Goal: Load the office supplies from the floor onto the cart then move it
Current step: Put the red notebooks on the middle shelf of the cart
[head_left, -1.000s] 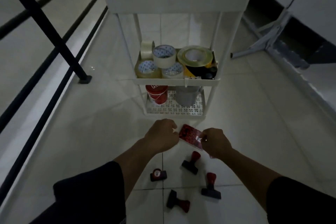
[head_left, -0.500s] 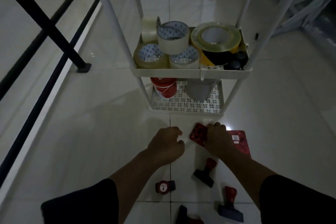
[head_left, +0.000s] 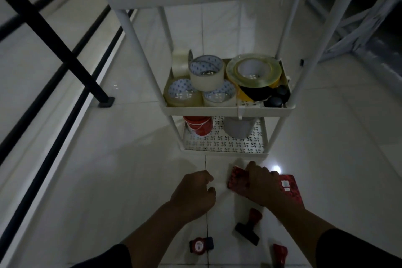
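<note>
Right hand on red patterned packet, floor, in front of cart.

The right hand (head_left: 262, 183) presses its grip down over the red patterned packet (head_left: 239, 181) lying flat on the floor (head_left: 108, 180), long axis running 10 to 4 o'clock; whether the fingers have closed under it cannot be told. The left hand (head_left: 193, 191), loosely clenched and empty, sits just beside at 9 o'clock. The cart (head_left: 226, 150) stands at 12 o'clock. Handled stamps (head_left: 248, 224) lie at 6 o'clock. The packet's white label is unreadable.

Tape rolls (head_left: 206, 73) on the cart (head_left: 228, 111) middle shelf; stamps (head_left: 248, 227) on floor (head_left: 108, 180) before it
</note>
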Available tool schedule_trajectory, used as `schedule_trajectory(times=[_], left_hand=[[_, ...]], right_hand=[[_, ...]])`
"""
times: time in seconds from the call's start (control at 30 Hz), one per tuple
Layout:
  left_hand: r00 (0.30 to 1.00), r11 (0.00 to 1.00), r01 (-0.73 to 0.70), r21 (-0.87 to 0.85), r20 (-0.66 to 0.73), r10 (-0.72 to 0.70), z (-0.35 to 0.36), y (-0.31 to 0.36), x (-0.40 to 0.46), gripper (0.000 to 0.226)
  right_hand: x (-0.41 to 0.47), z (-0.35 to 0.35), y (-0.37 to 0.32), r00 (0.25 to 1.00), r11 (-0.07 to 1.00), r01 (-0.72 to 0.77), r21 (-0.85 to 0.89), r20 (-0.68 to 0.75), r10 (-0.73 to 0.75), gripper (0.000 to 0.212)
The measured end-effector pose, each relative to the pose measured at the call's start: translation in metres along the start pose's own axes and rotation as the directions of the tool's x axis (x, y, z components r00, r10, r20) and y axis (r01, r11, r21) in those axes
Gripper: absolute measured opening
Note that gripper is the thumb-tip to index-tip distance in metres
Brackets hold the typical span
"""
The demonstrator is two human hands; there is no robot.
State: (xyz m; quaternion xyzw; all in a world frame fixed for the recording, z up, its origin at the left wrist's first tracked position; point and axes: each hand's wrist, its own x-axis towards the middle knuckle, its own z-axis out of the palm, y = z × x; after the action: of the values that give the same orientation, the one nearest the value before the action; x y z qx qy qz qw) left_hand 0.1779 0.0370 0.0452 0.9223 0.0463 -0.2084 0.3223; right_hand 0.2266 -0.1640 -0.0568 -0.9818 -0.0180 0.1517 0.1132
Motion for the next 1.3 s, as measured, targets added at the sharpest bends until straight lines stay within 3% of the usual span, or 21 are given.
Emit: schedule_trajectory(times=[0.2,0.37,0.47,0.63,0.7,0.87,1.0,1.1,1.17,1.3], left_hand=[[0.999,1.000,0.006,-0.023,-0.044,-0.007,-0.027,0.013,-0.023,0.038],[0.993,0.999,-0.040,-0.037,-0.116,0.035,-0.047,0.034,-0.050,0.038],[0.983,0.996,-0.080,-0.042,-0.167,0.072,-0.058,0.048,-0.072,0.037],[0.959,0.989,-0.143,0.027,-0.245,0.145,-0.090,0.070,-0.118,0.039],[0.931,0.978,-0.194,0.072,-0.301,0.207,-0.110,0.081,-0.137,0.034],[0.850,0.950,-0.306,0.067,-0.430,0.304,-0.163,0.114,-0.170,0.026],[0.809,0.930,-0.358,0.081,-0.470,0.353,-0.200,0.134,-0.174,0.028],[0.780,0.919,-0.382,0.101,-0.498,0.379,-0.224,0.143,-0.164,0.033],[0.780,0.920,-0.377,0.104,-0.500,0.376,-0.236,0.147,-0.151,0.040],[0.788,0.924,-0.365,0.118,-0.490,0.374,-0.254,0.151,-0.124,0.046]], right_hand=[[-0.026,-0.038,-0.012,0.997,0.945,0.057,0.321,0.035,-0.071,0.021],[-0.062,-0.078,-0.026,0.982,0.936,0.187,0.299,-0.073,-0.173,0.010],[-0.088,-0.107,-0.035,0.971,0.934,0.236,0.270,-0.108,-0.214,0.036],[-0.140,-0.187,-0.057,0.871,0.897,0.426,0.119,-0.324,-0.370,0.019],[-0.159,-0.224,-0.068,0.820,0.896,0.442,0.028,-0.419,-0.391,0.021],[-0.189,-0.323,-0.105,0.614,0.862,0.463,-0.207,-0.627,-0.480,0.029],[-0.184,-0.386,-0.144,0.438,0.825,0.416,-0.381,-0.712,-0.549,0.037],[-0.150,-0.417,-0.171,0.354,0.783,0.400,-0.477,-0.707,-0.612,0.033],[-0.121,-0.431,-0.185,0.357,0.744,0.383,-0.547,-0.655,-0.666,0.035],[-0.062,-0.445,-0.203,0.476,0.694,0.319,-0.646,-0.524,-0.706,0.049]])
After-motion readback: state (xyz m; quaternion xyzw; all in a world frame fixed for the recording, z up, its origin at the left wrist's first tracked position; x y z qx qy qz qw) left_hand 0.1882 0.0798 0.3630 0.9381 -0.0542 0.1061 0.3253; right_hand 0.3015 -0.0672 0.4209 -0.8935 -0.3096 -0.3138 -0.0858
